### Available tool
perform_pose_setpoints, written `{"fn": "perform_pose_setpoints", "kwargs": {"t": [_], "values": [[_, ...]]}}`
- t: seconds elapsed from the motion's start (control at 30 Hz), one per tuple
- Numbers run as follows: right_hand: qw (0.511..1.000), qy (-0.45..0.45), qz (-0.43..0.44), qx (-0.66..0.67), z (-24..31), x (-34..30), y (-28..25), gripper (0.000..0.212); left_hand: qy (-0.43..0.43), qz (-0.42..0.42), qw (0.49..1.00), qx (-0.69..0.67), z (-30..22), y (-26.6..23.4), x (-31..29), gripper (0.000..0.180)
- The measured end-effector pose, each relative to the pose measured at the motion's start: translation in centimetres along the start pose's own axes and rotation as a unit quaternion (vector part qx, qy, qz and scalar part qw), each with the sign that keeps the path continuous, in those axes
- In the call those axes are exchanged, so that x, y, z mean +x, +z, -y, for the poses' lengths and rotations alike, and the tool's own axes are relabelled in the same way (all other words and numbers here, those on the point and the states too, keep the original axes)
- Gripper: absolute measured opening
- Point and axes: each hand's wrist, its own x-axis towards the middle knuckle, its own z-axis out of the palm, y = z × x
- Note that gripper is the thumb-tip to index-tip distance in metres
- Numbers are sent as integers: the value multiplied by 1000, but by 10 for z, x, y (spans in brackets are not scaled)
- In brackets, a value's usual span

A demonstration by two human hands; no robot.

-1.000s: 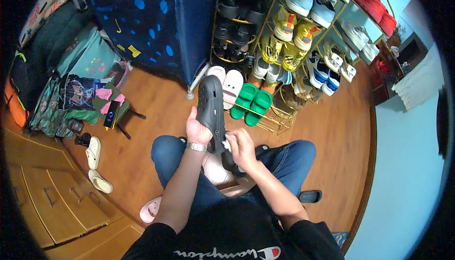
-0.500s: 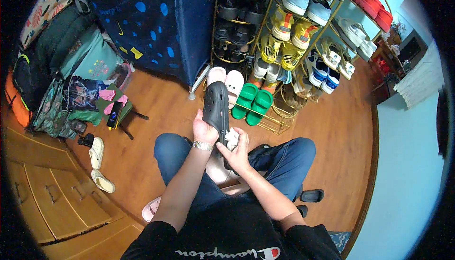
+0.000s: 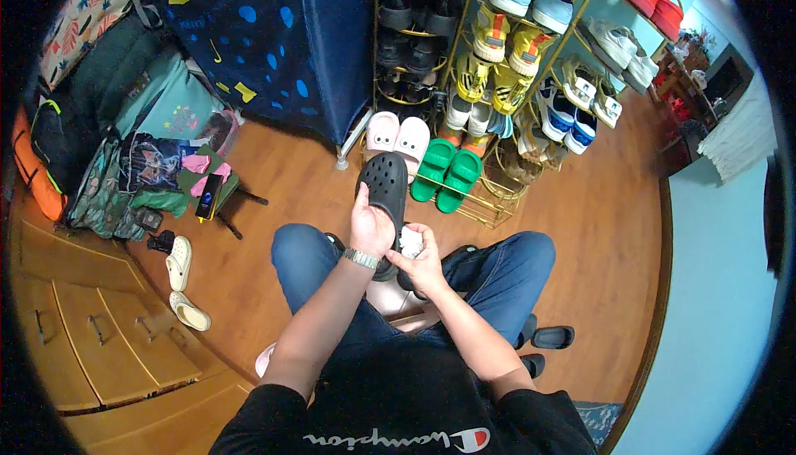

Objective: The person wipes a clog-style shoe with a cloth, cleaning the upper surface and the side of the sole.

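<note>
A black clog with holes in its top is held up in front of my knees, its toe pointing away from me. My left hand is closed around the clog's left side, with the fingers partly inside the opening. A crumpled white wad, like tissue or cloth, is pinched in my right hand. That hand keeps the wad against the clog's right side, near the heel. Below the clog, between my legs, lies a pale pink surface, mostly covered.
Ahead, a gold wire shoe rack holds many shoes, including green slides and pink slides. A dark blue fabric wardrobe stands left of it. Cream clogs lie by wooden drawers. Dark slippers are on the right.
The clog has turned so more of its perforated top shows, and it sits slightly lower. My right hand stays at its side with the white wad. The view has shifted slightly.
</note>
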Motion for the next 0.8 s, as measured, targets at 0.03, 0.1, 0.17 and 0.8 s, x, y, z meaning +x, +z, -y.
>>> {"fn": "perform_pose_setpoints", "kwargs": {"t": [0.03, 0.1, 0.17, 0.8], "values": [[1000, -1, 1, 2, 1, -2, 1, 64, 23, -6, 1000, 20, 1, 4, -4, 52], [998, 21, 28, 45, 5, -7, 4, 64, 47, -20, 997, 59, 3, 15, -13, 50], [996, 41, 37, 72, 14, -15, 7, 65, 98, -48, 987, 119, 7, 34, -26, 49], [985, 27, 43, 164, 72, -21, 7, 53, 335, -37, 673, 658, -60, 61, -146, 36]]}}
